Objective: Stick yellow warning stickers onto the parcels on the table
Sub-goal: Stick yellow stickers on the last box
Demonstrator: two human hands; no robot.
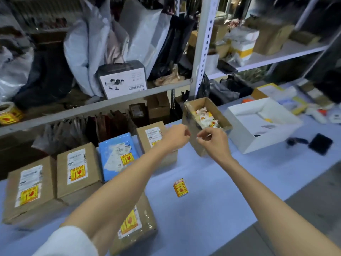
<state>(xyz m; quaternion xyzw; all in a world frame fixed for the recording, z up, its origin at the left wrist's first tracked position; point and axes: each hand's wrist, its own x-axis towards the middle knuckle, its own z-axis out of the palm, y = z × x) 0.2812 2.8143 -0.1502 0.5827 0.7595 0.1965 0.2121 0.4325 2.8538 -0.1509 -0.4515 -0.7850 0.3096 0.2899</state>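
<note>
Five parcels lie on the pale blue counter (212,209): four brown cartons (77,169) and one blue packet (118,154). Each carries one yellow warning sticker (129,221). One sticker pad (180,187) lies loose on the counter. The left hand (176,137) and right hand (212,140) meet beside an open scrap box (204,124), fingers pinched; what they grasp cannot be told. One white tray (245,145) stands beyond. Metal shelving (203,45) holds bags and boxes.
</note>
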